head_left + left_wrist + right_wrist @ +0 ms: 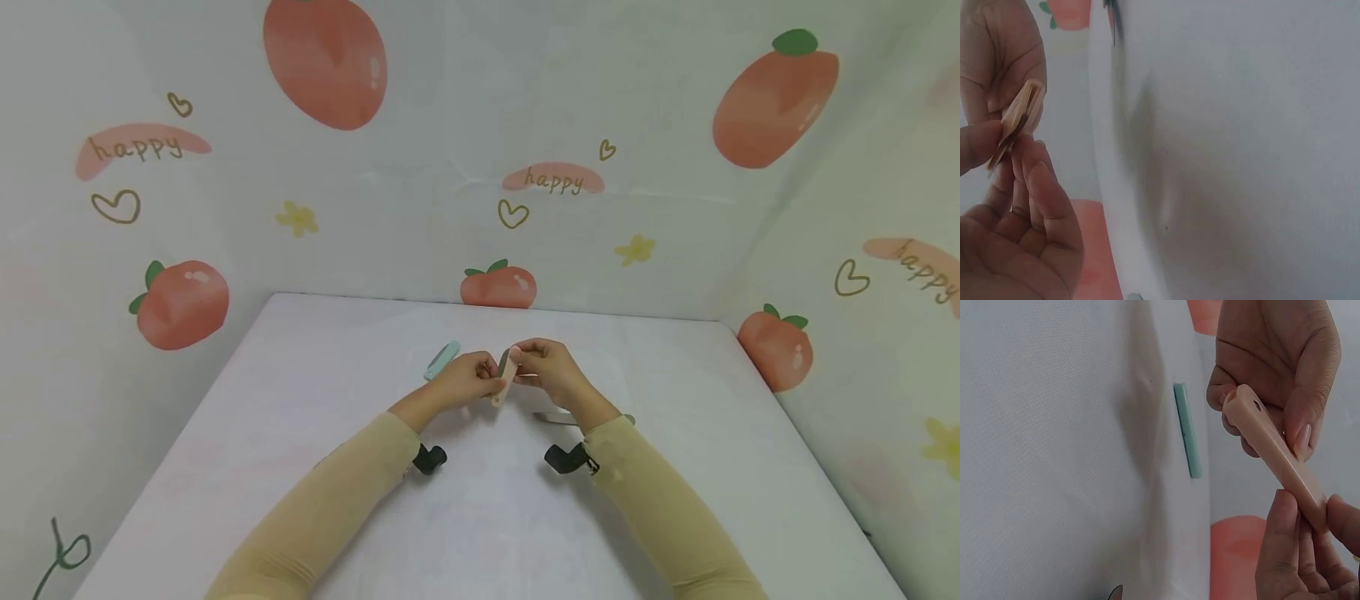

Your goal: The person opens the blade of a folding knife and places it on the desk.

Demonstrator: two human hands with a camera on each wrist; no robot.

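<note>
A pale pink folding knife (506, 382) is raised above the table between both hands, tilted, its grey blade (503, 362) showing along one side of the handle. My left hand (469, 380) grips the lower part, with the thumb against its side in the right wrist view. At the upper end, my right hand (553, 371) pinches the knife between thumb and fingers. In the left wrist view the handle's slot (1025, 112) shows edge-on. A teal folding knife (442, 360) lies beyond the left hand. Beneath the right wrist lies another knife, its grey blade (553, 417) out, partly hidden.
The white table (480, 517) is bordered by a fabric backdrop (420, 167) printed with fruit, hearts and writing. Black wrist cameras (431, 460) hang below both sleeves, close to the tabletop.
</note>
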